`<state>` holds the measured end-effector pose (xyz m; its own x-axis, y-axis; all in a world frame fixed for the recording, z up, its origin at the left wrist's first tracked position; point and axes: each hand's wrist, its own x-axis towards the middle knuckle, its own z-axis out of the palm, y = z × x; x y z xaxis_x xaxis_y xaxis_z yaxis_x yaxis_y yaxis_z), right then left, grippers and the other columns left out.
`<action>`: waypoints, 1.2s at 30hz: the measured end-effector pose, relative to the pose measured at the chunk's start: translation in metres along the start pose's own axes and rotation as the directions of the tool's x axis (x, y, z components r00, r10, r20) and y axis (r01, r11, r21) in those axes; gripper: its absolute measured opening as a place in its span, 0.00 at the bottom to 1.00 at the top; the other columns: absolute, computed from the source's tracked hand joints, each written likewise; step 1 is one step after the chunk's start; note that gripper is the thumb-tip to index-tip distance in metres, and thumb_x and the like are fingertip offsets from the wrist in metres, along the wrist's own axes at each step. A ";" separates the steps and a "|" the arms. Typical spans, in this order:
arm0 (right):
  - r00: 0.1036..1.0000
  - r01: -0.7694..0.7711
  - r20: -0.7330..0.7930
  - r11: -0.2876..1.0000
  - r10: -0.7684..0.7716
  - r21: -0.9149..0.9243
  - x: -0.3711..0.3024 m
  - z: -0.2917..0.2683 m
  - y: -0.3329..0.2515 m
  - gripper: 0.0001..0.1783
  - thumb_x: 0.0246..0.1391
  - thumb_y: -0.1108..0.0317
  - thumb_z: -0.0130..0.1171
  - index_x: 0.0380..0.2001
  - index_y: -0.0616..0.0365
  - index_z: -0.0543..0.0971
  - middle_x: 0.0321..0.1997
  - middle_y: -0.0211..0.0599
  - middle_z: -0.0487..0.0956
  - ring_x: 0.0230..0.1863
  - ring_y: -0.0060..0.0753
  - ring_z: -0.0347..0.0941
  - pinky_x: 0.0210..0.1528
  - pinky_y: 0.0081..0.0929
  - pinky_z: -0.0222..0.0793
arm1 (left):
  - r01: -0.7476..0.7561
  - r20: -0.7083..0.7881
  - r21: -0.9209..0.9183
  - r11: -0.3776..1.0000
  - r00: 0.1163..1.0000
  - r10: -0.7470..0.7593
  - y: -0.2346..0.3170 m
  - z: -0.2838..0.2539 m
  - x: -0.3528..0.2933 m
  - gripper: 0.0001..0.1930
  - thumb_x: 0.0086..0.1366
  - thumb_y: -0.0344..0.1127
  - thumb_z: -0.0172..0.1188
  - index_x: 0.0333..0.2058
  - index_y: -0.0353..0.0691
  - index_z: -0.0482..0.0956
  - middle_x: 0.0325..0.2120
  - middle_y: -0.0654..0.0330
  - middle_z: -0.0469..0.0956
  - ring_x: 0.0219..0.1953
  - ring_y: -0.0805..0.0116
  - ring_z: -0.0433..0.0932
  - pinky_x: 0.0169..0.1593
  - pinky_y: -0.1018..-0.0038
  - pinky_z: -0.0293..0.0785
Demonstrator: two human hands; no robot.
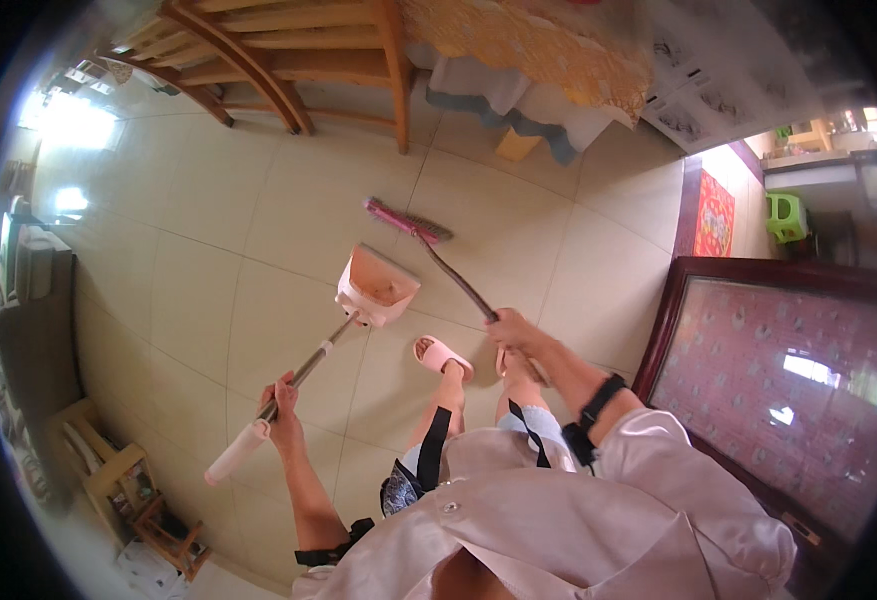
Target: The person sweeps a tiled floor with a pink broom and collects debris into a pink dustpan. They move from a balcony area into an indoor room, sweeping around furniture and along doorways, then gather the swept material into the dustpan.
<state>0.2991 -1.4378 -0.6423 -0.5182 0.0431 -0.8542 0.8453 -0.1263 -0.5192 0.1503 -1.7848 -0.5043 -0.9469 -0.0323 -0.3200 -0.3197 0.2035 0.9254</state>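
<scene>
Left hand (284, 398) wrapped round a long-handled dustpan (378, 287), right hand (514, 331) curled round a broom (458, 279), pink head (398, 217) apparently touching the tiled floor (288, 225)

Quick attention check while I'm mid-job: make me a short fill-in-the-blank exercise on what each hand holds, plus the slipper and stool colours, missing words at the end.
1. Of the broom and the dustpan, the left hand holds the ____.
2. Of the same two, the right hand holds the ____.
3. The person's slippers are ____.
4. The plastic stool near the view's right edge is ____.

Missing words: dustpan; broom; pink; green.
</scene>
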 end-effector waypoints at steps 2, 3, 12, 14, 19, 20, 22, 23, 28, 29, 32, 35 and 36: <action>0.999 -0.006 -0.043 0.999 0.008 0.045 -0.018 -0.024 0.001 0.09 0.43 0.65 0.49 0.19 0.61 0.68 0.14 0.34 0.68 0.13 0.26 0.62 0.14 0.24 0.58 | 0.029 -0.048 0.033 0.999 0.998 -0.027 0.000 -0.001 0.001 0.12 0.58 0.36 0.50 0.24 0.31 0.68 0.31 0.54 0.73 0.24 0.81 0.63 0.32 0.86 0.63; 0.996 0.010 -0.086 0.998 -0.015 -0.059 -0.018 -0.030 -0.001 0.09 0.42 0.66 0.48 0.21 0.62 0.68 0.16 0.38 0.69 0.15 0.31 0.64 0.16 0.27 0.60 | 0.039 -0.077 0.025 0.999 0.996 -0.037 0.000 -0.002 0.001 0.12 0.59 0.36 0.50 0.25 0.31 0.68 0.31 0.54 0.73 0.23 0.82 0.63 0.31 0.86 0.63; 0.905 -0.126 -0.415 0.872 -0.095 -0.474 0.077 0.007 -0.032 0.19 0.39 0.71 0.45 0.34 0.77 0.62 0.32 0.65 0.71 0.37 0.57 0.69 0.40 0.41 0.66 | -0.001 -0.057 0.055 0.998 0.998 0.004 -0.013 -0.009 0.002 0.12 0.58 0.35 0.50 0.30 0.28 0.71 0.18 0.68 0.64 0.21 0.85 0.59 0.26 0.88 0.56; 0.924 -0.093 -0.364 0.858 -0.114 -0.505 0.075 0.041 -0.027 0.21 0.39 0.72 0.46 0.36 0.78 0.61 0.33 0.64 0.71 0.37 0.55 0.70 0.40 0.40 0.66 | -0.005 -0.037 0.059 0.998 0.999 0.007 -0.016 -0.010 0.003 0.12 0.58 0.35 0.50 0.29 0.29 0.71 0.19 0.67 0.66 0.20 0.84 0.59 0.26 0.88 0.56; 0.997 0.077 0.034 0.901 -0.069 -0.426 0.053 0.073 -0.028 0.20 0.40 0.69 0.47 0.38 0.70 0.64 0.25 0.51 0.73 0.25 0.43 0.71 0.28 0.32 0.68 | -0.028 -0.085 -0.006 1.000 0.996 0.027 -0.018 -0.010 0.005 0.11 0.59 0.35 0.50 0.25 0.31 0.69 0.21 0.64 0.69 0.20 0.83 0.59 0.26 0.88 0.57; 0.997 0.004 0.076 0.978 0.012 -0.208 0.048 0.066 -0.031 0.18 0.41 0.69 0.48 0.36 0.68 0.65 0.23 0.46 0.72 0.21 0.36 0.69 0.24 0.28 0.65 | -0.020 -0.080 -0.001 1.000 0.997 0.020 -0.018 -0.010 0.005 0.11 0.59 0.35 0.50 0.24 0.32 0.69 0.21 0.63 0.69 0.20 0.83 0.59 0.26 0.87 0.57; 0.985 -0.086 0.168 0.974 0.051 0.212 0.031 0.045 -0.034 0.13 0.42 0.68 0.49 0.33 0.64 0.68 0.18 0.35 0.70 0.14 0.23 0.63 0.15 0.20 0.60 | -0.006 -0.080 0.004 1.000 0.997 0.007 -0.017 -0.012 0.005 0.11 0.59 0.36 0.50 0.24 0.32 0.68 0.22 0.62 0.70 0.21 0.83 0.59 0.26 0.87 0.57; 0.981 -0.070 0.193 0.963 0.019 0.259 0.021 0.036 -0.032 0.11 0.42 0.68 0.50 0.29 0.63 0.67 0.15 0.31 0.66 0.11 0.21 0.61 0.12 0.19 0.56 | -0.001 -0.086 0.003 1.000 0.996 0.002 -0.017 -0.013 0.004 0.12 0.59 0.36 0.50 0.24 0.32 0.68 0.22 0.62 0.70 0.21 0.83 0.60 0.26 0.87 0.58; 0.979 0.043 -0.198 0.998 -0.050 -0.040 -0.007 0.022 -0.004 0.06 0.43 0.69 0.47 0.21 0.62 0.68 0.12 0.27 0.63 0.10 0.21 0.59 0.10 0.20 0.53 | 0.032 -0.122 0.017 0.999 0.992 -0.030 -0.020 -0.021 -0.001 0.12 0.58 0.36 0.51 0.24 0.31 0.69 0.22 0.63 0.71 0.22 0.83 0.62 0.30 0.87 0.61; 0.973 0.019 -0.227 0.990 -0.051 -0.143 -0.005 0.023 0.001 0.06 0.43 0.71 0.45 0.19 0.61 0.68 0.12 0.27 0.63 0.10 0.20 0.59 0.10 0.20 0.53 | 0.023 -0.130 0.013 1.000 0.991 -0.021 -0.022 -0.022 -0.001 0.12 0.58 0.36 0.51 0.24 0.30 0.69 0.22 0.63 0.71 0.23 0.83 0.62 0.30 0.87 0.61; 0.946 -0.055 -0.312 0.993 0.086 0.106 0.010 0.029 0.011 0.07 0.43 0.72 0.43 0.16 0.61 0.68 0.12 0.29 0.63 0.10 0.22 0.59 0.11 0.22 0.53 | 0.032 -0.182 -0.014 0.999 0.983 -0.034 -0.028 -0.023 -0.004 0.12 0.58 0.36 0.52 0.24 0.31 0.69 0.22 0.63 0.71 0.23 0.83 0.62 0.30 0.87 0.60; 0.900 0.437 0.028 0.897 -0.436 -0.073 0.020 0.060 0.005 0.07 0.44 0.72 0.42 0.16 0.61 0.67 0.13 0.29 0.63 0.10 0.23 0.58 0.10 0.22 0.56 | 0.021 -0.212 -0.006 1.000 0.977 -0.022 -0.032 -0.026 -0.008 0.12 0.58 0.37 0.52 0.24 0.31 0.70 0.22 0.64 0.71 0.23 0.84 0.62 0.29 0.88 0.59; 0.958 0.280 0.043 0.958 -0.283 0.056 0.020 0.073 0.001 0.07 0.44 0.73 0.42 0.17 0.61 0.67 0.12 0.28 0.63 0.10 0.22 0.58 0.10 0.21 0.56 | 0.007 -0.213 -0.022 1.000 0.977 -0.012 -0.034 -0.028 -0.010 0.12 0.58 0.37 0.52 0.24 0.31 0.70 0.22 0.64 0.71 0.23 0.84 0.62 0.29 0.88 0.59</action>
<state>0.2798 -1.5095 -0.6579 -0.7410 0.0347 -0.6706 0.6576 -0.1644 -0.7352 0.1692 -1.8191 -0.5264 -0.9288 -0.2426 -0.2801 -0.3271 0.1817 0.9274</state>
